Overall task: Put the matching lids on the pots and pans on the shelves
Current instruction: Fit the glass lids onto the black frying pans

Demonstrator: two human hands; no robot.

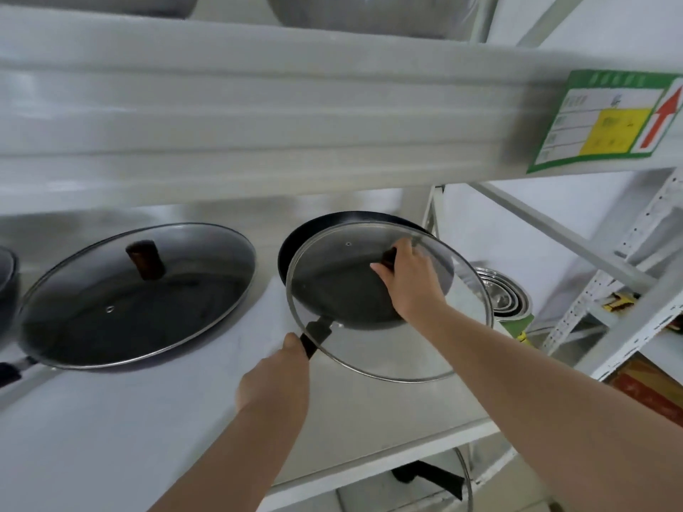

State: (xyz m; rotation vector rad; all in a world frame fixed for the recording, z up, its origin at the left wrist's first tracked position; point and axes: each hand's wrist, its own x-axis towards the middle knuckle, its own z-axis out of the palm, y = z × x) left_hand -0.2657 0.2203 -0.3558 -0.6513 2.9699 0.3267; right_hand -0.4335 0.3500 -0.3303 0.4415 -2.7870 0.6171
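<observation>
A black frying pan (332, 230) rests on the white shelf (184, 419), right of centre. My left hand (275, 371) grips its black handle (310, 343) near the shelf's front. My right hand (410, 275) holds a glass lid (332, 290) by its dark knob. The lid is tilted over the pan and overhangs it toward the front right. To the left stands a larger black pan (92, 345) with a glass lid (177, 290) and dark knob seated on it.
A thick white shelf beam (258, 112) hangs low overhead, bearing a green and yellow label (606, 120). Grey bowls stand on the shelf above. Stacked steel bowls (499, 293) sit lower right beyond the upright. Another lid edge (464, 474) shows below the shelf. A third pot's edge is at far left.
</observation>
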